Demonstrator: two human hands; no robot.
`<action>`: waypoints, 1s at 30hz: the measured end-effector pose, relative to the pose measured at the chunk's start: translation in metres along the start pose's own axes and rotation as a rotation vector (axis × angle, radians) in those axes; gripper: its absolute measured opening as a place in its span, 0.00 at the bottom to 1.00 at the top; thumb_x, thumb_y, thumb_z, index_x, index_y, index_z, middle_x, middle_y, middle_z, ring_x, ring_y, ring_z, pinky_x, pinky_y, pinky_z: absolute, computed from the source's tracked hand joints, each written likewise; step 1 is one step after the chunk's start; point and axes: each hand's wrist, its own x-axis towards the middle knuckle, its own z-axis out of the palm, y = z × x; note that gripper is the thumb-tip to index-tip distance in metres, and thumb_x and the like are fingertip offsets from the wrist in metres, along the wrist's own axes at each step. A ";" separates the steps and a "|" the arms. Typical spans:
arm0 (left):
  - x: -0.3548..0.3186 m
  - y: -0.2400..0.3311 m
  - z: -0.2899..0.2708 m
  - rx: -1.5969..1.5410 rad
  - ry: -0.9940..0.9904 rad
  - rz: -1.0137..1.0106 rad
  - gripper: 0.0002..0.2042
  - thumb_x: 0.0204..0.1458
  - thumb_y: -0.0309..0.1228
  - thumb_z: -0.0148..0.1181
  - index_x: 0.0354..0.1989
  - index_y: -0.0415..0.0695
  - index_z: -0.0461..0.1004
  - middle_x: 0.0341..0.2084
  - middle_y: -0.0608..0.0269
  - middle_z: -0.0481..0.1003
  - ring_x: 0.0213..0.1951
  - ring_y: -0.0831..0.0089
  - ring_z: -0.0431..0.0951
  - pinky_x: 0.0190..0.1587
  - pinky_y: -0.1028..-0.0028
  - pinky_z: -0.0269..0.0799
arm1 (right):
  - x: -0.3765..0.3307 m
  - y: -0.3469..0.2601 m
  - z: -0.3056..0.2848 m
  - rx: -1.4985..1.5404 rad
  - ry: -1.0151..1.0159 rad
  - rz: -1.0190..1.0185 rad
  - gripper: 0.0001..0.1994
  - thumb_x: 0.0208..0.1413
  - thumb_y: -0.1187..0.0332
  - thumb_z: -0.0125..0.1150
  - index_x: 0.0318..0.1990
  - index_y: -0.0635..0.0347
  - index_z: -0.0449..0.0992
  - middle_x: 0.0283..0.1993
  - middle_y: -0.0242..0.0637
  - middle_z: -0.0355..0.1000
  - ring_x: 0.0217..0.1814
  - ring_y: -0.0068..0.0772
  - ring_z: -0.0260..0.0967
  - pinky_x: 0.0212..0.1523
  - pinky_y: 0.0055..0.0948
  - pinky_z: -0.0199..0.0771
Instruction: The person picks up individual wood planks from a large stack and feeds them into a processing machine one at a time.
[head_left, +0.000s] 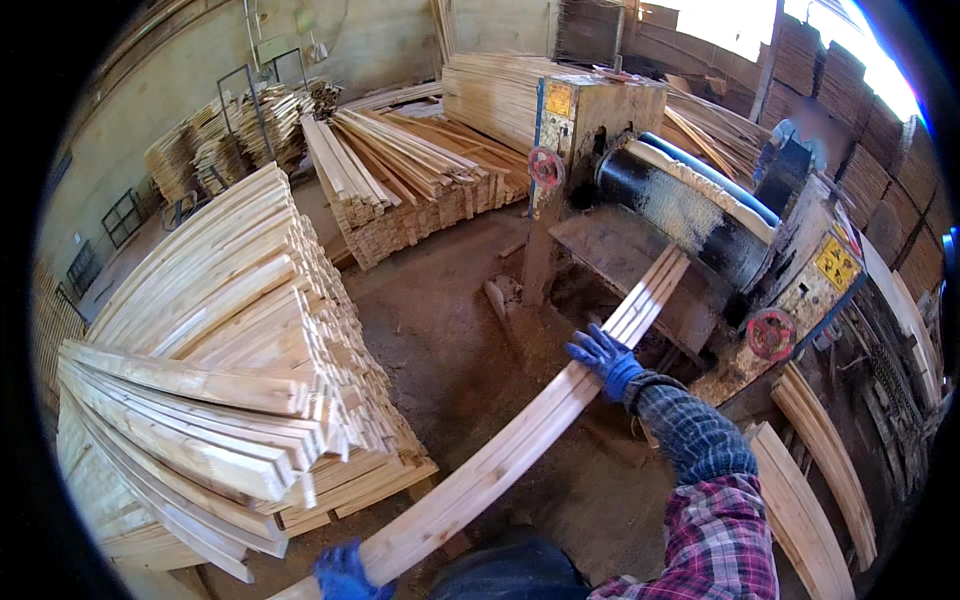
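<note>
**Wooden strips (490, 452) point toward a roller machine (690, 200)**

The strips run from the left hand (350, 574) to beyond the right hand (607, 362). The right hand, in a blue glove, lies on them with its fingers spread, not wrapped around. The left hand, gloved alike, touches them near the lower rim; whether its fingers are closed cannot be told.

Ahead and to the right of the right hand, the machine's two side housings hold one wide roller (650, 187) between them. Past the right hand, the strips' far end lies over a metal plate (597, 236), near the roller; whether it touches the roller cannot be told.

A stretch of brown floor (440, 330) opens left of the right hand, as far as the ragged edge of a large stack (215, 300). A second stack (410, 200) stands ahead and left of that hand, well apart from it. On the right hand's other side, the near housing leaves less room, with two board bundles (800, 510) behind it.

Three strips can be counted at the far end. The machine carries two red handwheels (771, 333) and two yellow labels (836, 262). One person (795, 145) stands beyond it.
</note>
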 end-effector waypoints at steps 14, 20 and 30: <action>0.270 0.251 0.098 -0.106 -0.091 0.035 0.48 0.34 0.52 0.74 0.64 0.43 0.61 0.58 0.47 0.69 0.58 0.51 0.70 0.58 0.54 0.67 | 0.067 -0.078 0.003 0.236 -0.407 -0.426 0.47 0.39 0.62 0.71 0.71 0.39 0.57 0.71 0.36 0.59 0.75 0.42 0.54 0.74 0.50 0.49; 0.246 0.242 0.067 -0.299 0.273 0.297 0.52 0.38 0.58 0.70 0.69 0.44 0.55 0.60 0.47 0.67 0.60 0.49 0.68 0.64 0.52 0.58 | 0.053 0.029 0.063 0.335 0.006 -0.438 0.36 0.34 0.67 0.68 0.60 0.42 0.71 0.56 0.34 0.74 0.61 0.41 0.68 0.65 0.45 0.62; 0.049 0.000 0.037 0.006 -0.015 -0.111 0.58 0.28 0.70 0.70 0.66 0.43 0.60 0.56 0.44 0.70 0.57 0.45 0.70 0.66 0.47 0.55 | 0.047 0.128 0.115 0.230 0.008 0.053 0.36 0.51 0.73 0.55 0.70 0.39 0.60 0.74 0.40 0.56 0.76 0.51 0.50 0.73 0.49 0.51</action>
